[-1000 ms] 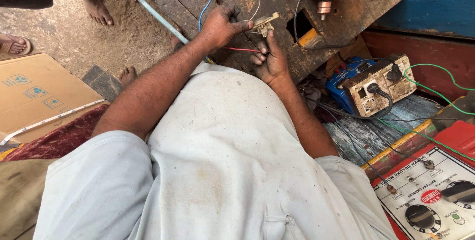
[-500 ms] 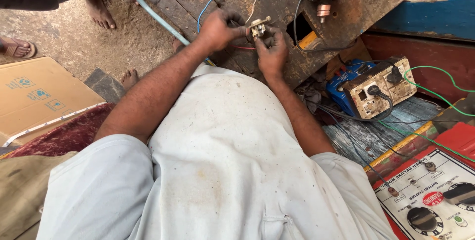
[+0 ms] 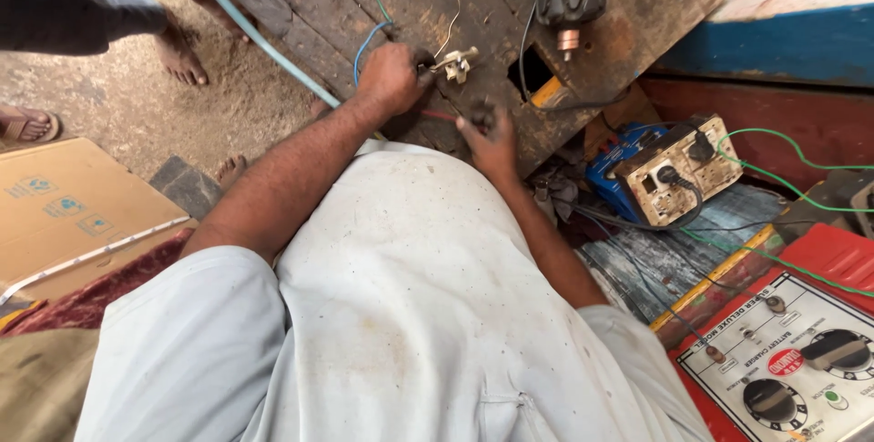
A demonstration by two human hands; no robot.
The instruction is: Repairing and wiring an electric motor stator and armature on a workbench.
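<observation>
Two hands over wooden workbench [image 3: 637, 5]: left hand [image 3: 390, 78] clamped on small cream electrical fitting [image 3: 454, 64]; right hand [image 3: 492, 137] just below, pinched shut on dark part [image 3: 482, 115]. Red wire [image 3: 437, 115] between hands.

We see a rough electrical repair workshop: a worn wooden workbench [image 3: 637, 5] strewn with wires, a red battery charger [image 3: 801, 351] lower right, dirt floor [image 3: 118, 105] upper left.
</observation>
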